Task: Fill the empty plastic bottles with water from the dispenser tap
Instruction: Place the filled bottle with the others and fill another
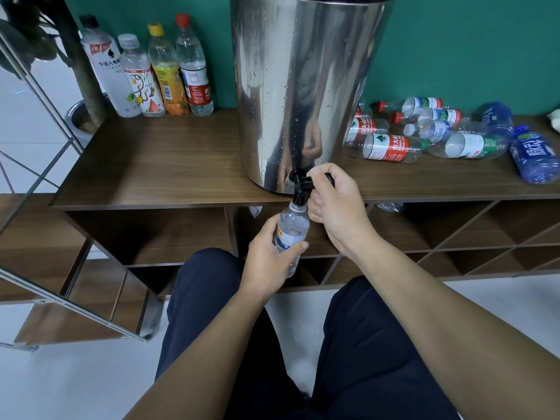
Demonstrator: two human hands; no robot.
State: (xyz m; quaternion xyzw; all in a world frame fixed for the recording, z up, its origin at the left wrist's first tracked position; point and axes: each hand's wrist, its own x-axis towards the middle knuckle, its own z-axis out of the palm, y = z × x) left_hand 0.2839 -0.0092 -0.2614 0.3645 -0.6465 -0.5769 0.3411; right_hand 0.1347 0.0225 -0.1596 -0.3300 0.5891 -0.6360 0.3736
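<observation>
Steel dispenser (306, 86), tall, shiny and beaded with droplets, stands on the dark wood-grain surface (157, 165). Left hand (269, 259) wraps a clear ribbed bottle (291, 234), its mouth under the black plastic tap (300, 189). Right hand (336, 204) closes on the tap lever. Crumpled empties (424, 134) lie far right.

the steel dispenser (306, 86) is cut off by the top edge at twelve o'clock, so its lid is out of sight. the left hand (266, 262) covers the lower half of the clear bottle (292, 228), and its water level cannot be told. the right hand (336, 204) hides most of the black tap (298, 184) lever. at three o'clock, a blue bottle (533, 156) and the table (151, 165) run off the right edge. label print on the lying bottles (424, 131) is too small to read.
</observation>
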